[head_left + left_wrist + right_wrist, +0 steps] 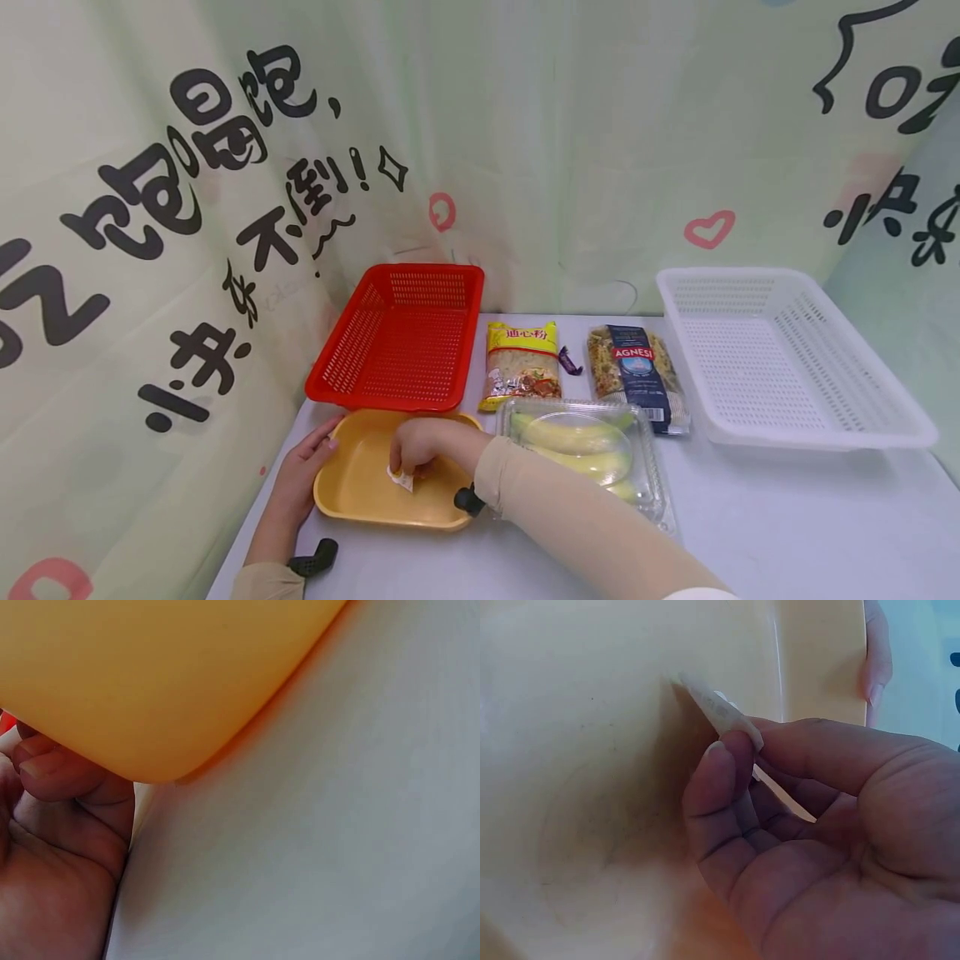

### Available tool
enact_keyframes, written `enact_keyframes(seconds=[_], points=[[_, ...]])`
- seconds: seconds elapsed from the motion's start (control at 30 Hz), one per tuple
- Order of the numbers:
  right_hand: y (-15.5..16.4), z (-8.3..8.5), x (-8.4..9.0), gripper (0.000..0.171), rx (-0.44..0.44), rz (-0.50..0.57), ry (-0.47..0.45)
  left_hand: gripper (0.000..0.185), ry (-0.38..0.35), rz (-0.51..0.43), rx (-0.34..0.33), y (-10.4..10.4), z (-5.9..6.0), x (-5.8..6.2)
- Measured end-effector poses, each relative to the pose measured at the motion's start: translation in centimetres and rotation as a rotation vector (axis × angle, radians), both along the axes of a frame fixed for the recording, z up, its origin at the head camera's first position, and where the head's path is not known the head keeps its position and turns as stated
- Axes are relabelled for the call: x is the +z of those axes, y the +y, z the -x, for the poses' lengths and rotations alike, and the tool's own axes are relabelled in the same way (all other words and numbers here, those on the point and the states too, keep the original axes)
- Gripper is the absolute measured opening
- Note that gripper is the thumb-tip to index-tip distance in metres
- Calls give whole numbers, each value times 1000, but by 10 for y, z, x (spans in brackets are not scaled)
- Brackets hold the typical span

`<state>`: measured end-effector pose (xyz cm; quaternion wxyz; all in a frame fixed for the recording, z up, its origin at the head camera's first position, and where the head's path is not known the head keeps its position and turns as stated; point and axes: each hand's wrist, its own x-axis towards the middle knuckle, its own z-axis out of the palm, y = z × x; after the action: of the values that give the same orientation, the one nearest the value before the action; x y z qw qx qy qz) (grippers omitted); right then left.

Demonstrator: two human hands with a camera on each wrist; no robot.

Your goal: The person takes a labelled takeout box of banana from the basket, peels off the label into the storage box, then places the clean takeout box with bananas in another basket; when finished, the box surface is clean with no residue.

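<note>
My left hand (303, 471) grips the left side of a yellow plastic basin (352, 500), thumb at the rim. In the left wrist view the curled fingers (64, 774) lie against the basin's outer wall. Inside the basin, my right hand (420, 446) pinches a small, thin white piece of printed paper (718, 714) between thumb and fingers, low over the bottom. The right wrist view shows it edge-on, partly hidden by the fingertips. Faint dark marks dot the basin floor beside it.
Behind the basin stands a red basket (412, 350). A yellow pasta bag (522, 367), a purple-wrapped candy (570, 362) and an Agnesi pasta bag (637, 375) lie mid-table. A clear box of bananas (577, 442) sits under the right forearm; a white basket (795, 367) is at right.
</note>
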<state>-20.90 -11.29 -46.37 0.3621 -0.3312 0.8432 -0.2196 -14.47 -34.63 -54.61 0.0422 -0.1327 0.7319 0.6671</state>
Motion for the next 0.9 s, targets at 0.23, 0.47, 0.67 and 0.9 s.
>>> enact_keyframes(seconds=[0.23, 0.47, 0.67, 0.9], points=[[1, -2, -2, 19, -2, -24, 9, 59, -1, -3, 1, 0, 0, 0], [2, -3, -1, 17, -38, 6, -43, 58, 6, -12, -5, -1, 0, -1], [4, -2, -1, 21, -34, 19, -52, 58, 10, -7, -10, -1, 0, -1], [6, -1, -2, 17, -22, -13, -12, 58, 6, 7, -9, -1, -1, 0]])
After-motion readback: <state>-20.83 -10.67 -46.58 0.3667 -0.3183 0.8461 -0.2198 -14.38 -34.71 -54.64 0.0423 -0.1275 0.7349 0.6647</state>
